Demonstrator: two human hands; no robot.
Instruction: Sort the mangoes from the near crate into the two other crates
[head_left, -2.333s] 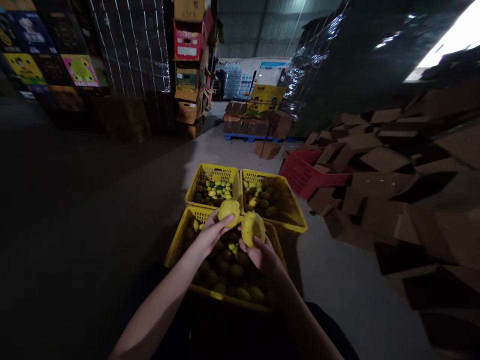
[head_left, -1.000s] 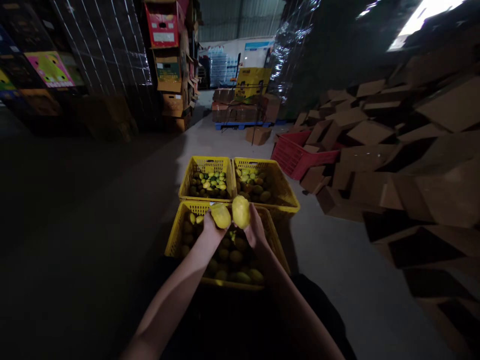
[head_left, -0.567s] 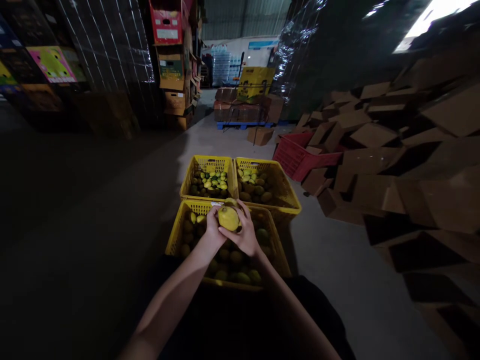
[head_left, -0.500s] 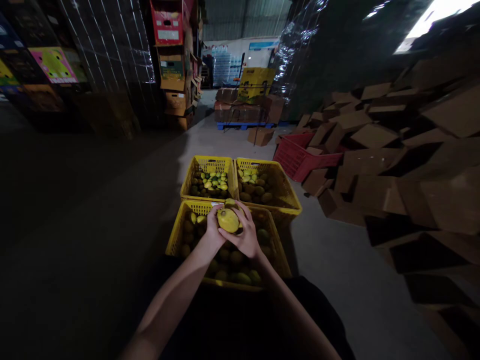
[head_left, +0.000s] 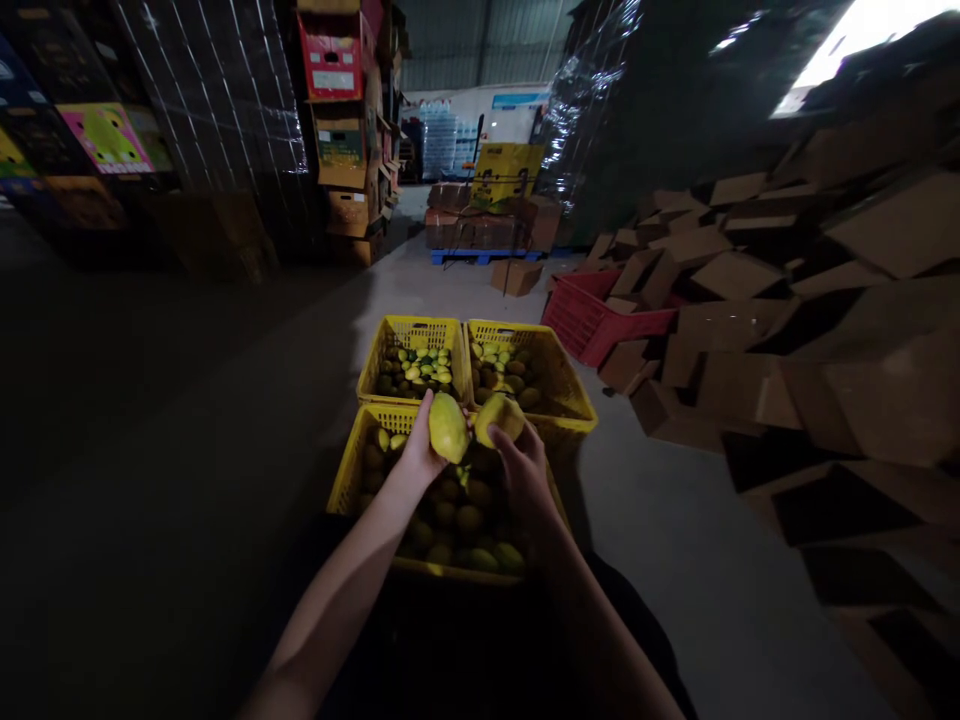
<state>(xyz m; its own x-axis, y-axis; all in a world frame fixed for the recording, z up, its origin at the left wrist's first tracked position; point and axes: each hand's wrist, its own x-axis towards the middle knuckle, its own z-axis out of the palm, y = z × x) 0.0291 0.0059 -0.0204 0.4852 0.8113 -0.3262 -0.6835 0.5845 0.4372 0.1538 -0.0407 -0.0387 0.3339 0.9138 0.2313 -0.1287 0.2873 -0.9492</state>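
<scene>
Over the near yellow crate [head_left: 346, 468], each of my hands holds one oval fruit, smooth and mango- or lemon-like; its exact kind I cannot tell. My left hand [head_left: 421, 448] is closed around a yellow-green fruit [head_left: 449, 428], tilted with its long side showing. Beside it, my right hand [head_left: 528, 462] grips a second, duller yellow fruit [head_left: 498, 420], thumb across its front. The two fruits are slightly apart. Below lie several dim yellow-green and brownish fruits [head_left: 470, 518], with a small bright yellow-green piece [head_left: 463, 476] just under my hands.
Beyond stand two more yellow crates, the left one [head_left: 367, 375] and the right one [head_left: 574, 400], both holding similar fruit. A red crate [head_left: 589, 320] and a heap of cardboard boxes [head_left: 742, 340] lie to the right. Farther back is a loaded blue pallet [head_left: 484, 256].
My hands were together around the fruit; now they have drawn apart, one fruit in each. The left fruit has turned to show its long side, and my right hand has moved right.
</scene>
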